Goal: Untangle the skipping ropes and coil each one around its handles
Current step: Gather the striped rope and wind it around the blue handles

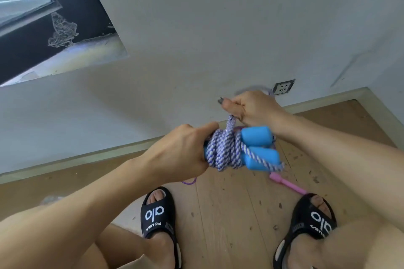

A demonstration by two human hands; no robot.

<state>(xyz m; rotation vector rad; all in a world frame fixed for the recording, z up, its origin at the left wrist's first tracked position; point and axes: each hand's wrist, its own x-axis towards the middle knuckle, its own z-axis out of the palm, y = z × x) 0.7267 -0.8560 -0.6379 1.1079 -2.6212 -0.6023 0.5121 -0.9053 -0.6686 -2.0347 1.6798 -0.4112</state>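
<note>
Two blue foam handles [258, 148] lie side by side in the air above the floor. A purple-and-white braided rope [223, 153] is wound in several turns around them. My left hand [181, 150] grips the left end of the handles and the coil. My right hand [253, 107], just above, pinches a strand of the same rope and holds it taut upward; a blurred loop shows behind it. A frayed rope end [277, 167] hangs at the lower right of the handles. On the floor below lies a pink handle [286, 182] of a second skipping rope, with a thin purple cord [190, 181] beside it.
I am seated over a wooden plank floor [229, 214] with scattered debris specks. My feet in black slides [160, 214] rest left and right. A white wall with a socket [284, 87] and a skirting board runs close ahead.
</note>
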